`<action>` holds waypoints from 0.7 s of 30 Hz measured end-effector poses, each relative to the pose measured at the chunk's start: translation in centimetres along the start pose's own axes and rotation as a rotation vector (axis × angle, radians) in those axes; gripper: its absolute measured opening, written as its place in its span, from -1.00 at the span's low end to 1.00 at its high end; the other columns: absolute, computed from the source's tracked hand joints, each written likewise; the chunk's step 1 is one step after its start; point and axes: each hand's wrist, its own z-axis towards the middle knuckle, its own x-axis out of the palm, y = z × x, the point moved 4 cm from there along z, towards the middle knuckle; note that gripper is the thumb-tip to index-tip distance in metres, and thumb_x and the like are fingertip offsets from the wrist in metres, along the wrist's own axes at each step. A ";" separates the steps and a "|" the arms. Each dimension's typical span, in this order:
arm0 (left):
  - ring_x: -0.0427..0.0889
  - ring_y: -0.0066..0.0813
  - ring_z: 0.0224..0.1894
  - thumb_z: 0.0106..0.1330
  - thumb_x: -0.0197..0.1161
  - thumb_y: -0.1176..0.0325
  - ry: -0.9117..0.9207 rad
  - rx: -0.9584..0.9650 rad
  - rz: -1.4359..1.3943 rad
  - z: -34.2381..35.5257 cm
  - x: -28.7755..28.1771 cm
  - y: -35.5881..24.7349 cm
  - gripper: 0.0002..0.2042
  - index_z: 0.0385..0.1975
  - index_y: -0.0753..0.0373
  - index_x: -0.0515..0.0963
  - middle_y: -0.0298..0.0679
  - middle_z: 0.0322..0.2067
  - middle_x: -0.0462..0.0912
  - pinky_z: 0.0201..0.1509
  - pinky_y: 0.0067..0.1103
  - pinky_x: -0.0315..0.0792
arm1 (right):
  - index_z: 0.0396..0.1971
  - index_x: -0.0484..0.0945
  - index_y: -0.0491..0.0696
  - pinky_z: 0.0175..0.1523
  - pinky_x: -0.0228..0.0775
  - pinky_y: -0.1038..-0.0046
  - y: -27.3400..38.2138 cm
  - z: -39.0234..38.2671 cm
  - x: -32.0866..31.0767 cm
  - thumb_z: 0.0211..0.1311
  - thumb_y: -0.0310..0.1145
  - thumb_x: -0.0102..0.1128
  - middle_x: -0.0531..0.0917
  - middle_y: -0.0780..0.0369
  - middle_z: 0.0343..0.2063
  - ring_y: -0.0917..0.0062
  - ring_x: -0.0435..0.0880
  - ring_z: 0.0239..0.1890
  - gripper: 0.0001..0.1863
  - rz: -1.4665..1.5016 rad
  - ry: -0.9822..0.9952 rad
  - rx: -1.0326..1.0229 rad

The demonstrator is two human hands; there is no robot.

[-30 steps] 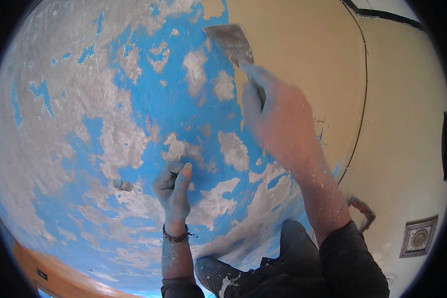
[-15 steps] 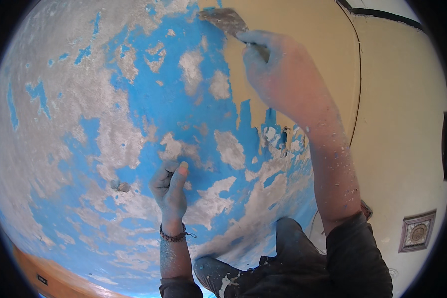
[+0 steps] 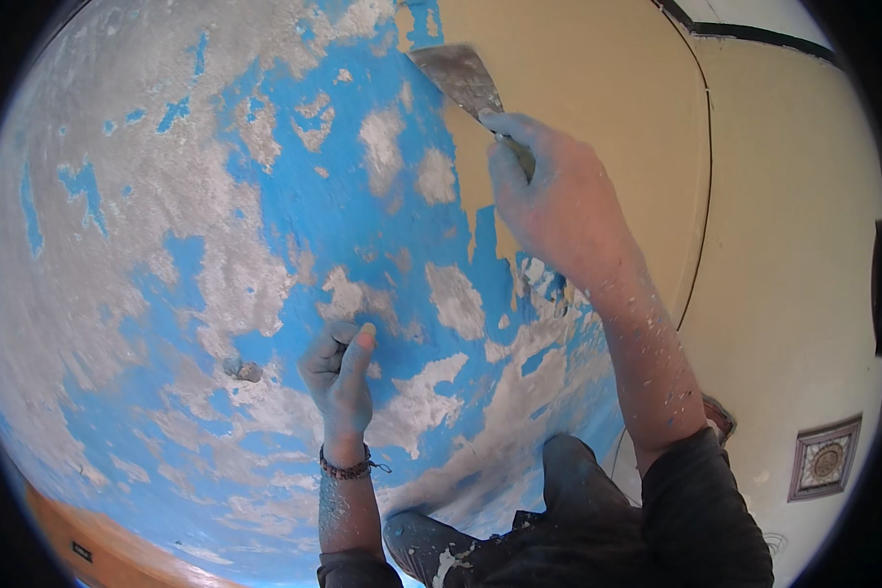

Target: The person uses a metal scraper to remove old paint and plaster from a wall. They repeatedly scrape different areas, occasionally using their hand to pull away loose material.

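My right hand (image 3: 563,191) is closed round the handle of a paint scraper (image 3: 459,76). The scraper's broad, dusty metal blade points up and left. Its edge lies at the border between a cream paint layer (image 3: 578,69) and bare blue paint (image 3: 363,225) on the wall. Lower down, my left hand (image 3: 339,367) is curled into a loose fist in front of the blue area, thumb over the fingers. Nothing shows sticking out of it. Pale dust coats both hands, and paint flecks dot my right forearm.
Patches of grey plaster (image 3: 235,284) show through the blue. Left of my left hand, a small lump (image 3: 242,369) sits on the wall. A thin dark line (image 3: 708,147) borders the cream paint. A square ornamental vent (image 3: 825,458) is at right. My knees (image 3: 568,456) are near the wall.
My right hand has drawn the scraper down and slightly right. More blue shows near the top edge, above the blade. My left hand has barely moved.
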 end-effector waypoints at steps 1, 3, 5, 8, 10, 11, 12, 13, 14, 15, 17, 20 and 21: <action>0.14 -0.75 -0.59 0.23 0.25 0.38 -0.003 0.004 0.005 0.0 -0.1 -0.1 -0.81 -0.60 0.26 0.48 -0.49 -0.65 0.35 -0.53 -0.69 -0.01 | -0.06 0.54 -0.10 -0.12 0.43 0.38 0.0 0.7 -0.1 0.18 -0.31 0.05 0.64 0.02 -0.31 0.33 0.65 -0.29 -0.66 0.013 -0.002 -0.020; 0.14 -0.75 -0.59 0.23 0.25 0.38 0.000 0.004 0.007 -0.1 0.2 0.0 -0.81 -0.60 0.26 0.48 -0.49 -0.66 0.35 -0.53 -0.69 -0.01 | -0.06 0.54 -0.09 -0.09 0.42 0.37 0.4 3.3 -1.3 0.19 -0.32 0.03 0.64 0.03 -0.29 0.32 0.65 -0.24 -0.66 0.026 -0.005 -0.052; 0.13 -0.75 -0.60 0.23 0.25 0.39 0.031 0.025 -0.024 0.1 0.4 0.1 -0.82 -0.60 0.25 0.48 -0.49 -0.66 0.35 -0.53 -0.69 -0.02 | -0.05 0.53 -0.09 -0.08 0.42 0.37 0.1 4.4 -2.0 0.20 -0.33 0.02 0.64 0.02 -0.29 0.32 0.64 -0.25 -0.67 0.014 0.008 -0.044; 0.12 -0.76 -0.60 0.24 0.24 0.39 0.009 0.027 -0.010 -0.1 -0.1 0.3 -0.81 -0.60 0.25 0.47 -0.50 -0.67 0.33 -0.54 -0.69 -0.02 | -0.04 0.53 -0.09 -0.09 0.42 0.37 -0.4 1.5 -0.7 0.21 -0.34 -0.01 0.64 0.01 -0.30 0.30 0.64 -0.27 -0.67 0.005 0.041 -0.015; 0.11 -0.76 -0.61 0.24 0.24 0.39 0.000 0.024 0.005 -0.2 -0.1 0.2 -0.81 -0.61 0.24 0.47 -0.51 -0.67 0.32 -0.54 -0.70 -0.03 | -0.04 0.52 -0.08 -0.10 0.42 0.37 -0.6 0.6 -0.5 0.22 -0.34 -0.01 0.64 0.01 -0.33 0.28 0.64 -0.30 -0.67 -0.009 0.046 -0.003; 0.11 -0.76 -0.61 0.24 0.24 0.39 0.004 0.024 0.010 -0.2 0.0 0.2 -0.81 -0.61 0.24 0.47 -0.51 -0.67 0.32 -0.54 -0.70 -0.03 | -0.04 0.52 -0.08 -0.11 0.43 0.37 -0.5 0.8 -0.7 0.22 -0.34 -0.01 0.63 0.01 -0.34 0.26 0.64 -0.31 -0.67 -0.017 0.042 -0.004; 0.11 -0.76 -0.61 0.24 0.24 0.39 0.007 0.024 0.016 -0.2 0.0 0.2 -0.81 -0.61 0.24 0.47 -0.51 -0.67 0.32 -0.54 -0.70 -0.03 | -0.04 0.52 -0.08 -0.12 0.43 0.37 -0.3 1.0 -0.9 0.22 -0.34 -0.01 0.63 0.00 -0.36 0.25 0.64 -0.33 -0.67 -0.024 0.039 -0.005; 0.11 -0.76 -0.61 0.24 0.24 0.39 0.008 0.023 0.014 -0.1 0.0 0.0 -0.80 -0.61 0.24 0.46 -0.51 -0.67 0.32 -0.54 -0.70 -0.03 | -0.04 0.52 -0.07 -0.14 0.43 0.36 -0.2 2.0 -0.9 0.22 -0.34 -0.01 0.63 0.00 -0.38 0.25 0.64 -0.35 -0.67 -0.031 0.014 -0.014; 0.11 -0.76 -0.61 0.24 0.24 0.39 0.016 0.017 0.007 0.0 0.2 -0.1 -0.80 -0.61 0.23 0.46 -0.51 -0.67 0.32 -0.55 -0.69 -0.03 | -0.04 0.52 -0.07 -0.15 0.43 0.36 -0.2 3.7 -1.1 0.22 -0.34 -0.01 0.63 0.00 -0.40 0.25 0.63 -0.37 -0.67 -0.046 -0.013 -0.019; 0.11 -0.76 -0.61 0.24 0.24 0.38 0.023 0.012 0.000 0.1 0.5 -0.2 -0.80 -0.61 0.23 0.46 -0.51 -0.67 0.32 -0.55 -0.69 -0.03 | -0.05 0.53 -0.07 -0.17 0.43 0.36 -0.3 4.5 -1.3 0.22 -0.33 -0.01 0.63 0.00 -0.42 0.25 0.63 -0.39 -0.67 -0.061 -0.039 -0.025; 0.11 -0.76 -0.61 0.24 0.25 0.37 0.037 0.017 0.017 0.2 0.3 0.1 -0.80 -0.61 0.23 0.46 -0.51 -0.67 0.32 -0.55 -0.70 -0.03 | -0.05 0.53 -0.06 -0.20 0.44 0.36 -0.8 3.0 -1.1 0.22 -0.32 -0.01 0.63 0.02 -0.45 0.26 0.63 -0.43 -0.67 -0.061 -0.006 0.009; 0.12 -0.76 -0.60 0.24 0.25 0.37 0.014 0.010 0.043 -0.2 -0.2 0.2 -0.79 -0.62 0.23 0.46 -0.51 -0.67 0.31 -0.54 -0.70 -0.03 | -0.05 0.53 -0.07 -0.21 0.44 0.35 -1.3 0.5 -0.1 0.21 -0.30 -0.01 0.63 0.04 -0.46 0.28 0.62 -0.46 -0.66 -0.049 0.020 0.028; 0.12 -0.76 -0.60 0.24 0.25 0.37 0.005 0.011 0.047 -0.2 -0.1 0.1 -0.79 -0.62 0.23 0.45 -0.51 -0.67 0.31 -0.54 -0.70 -0.03 | -0.05 0.52 -0.07 -0.21 0.45 0.35 -1.3 0.3 -0.1 0.21 -0.29 -0.01 0.63 0.04 -0.47 0.29 0.62 -0.47 -0.66 -0.047 0.016 0.028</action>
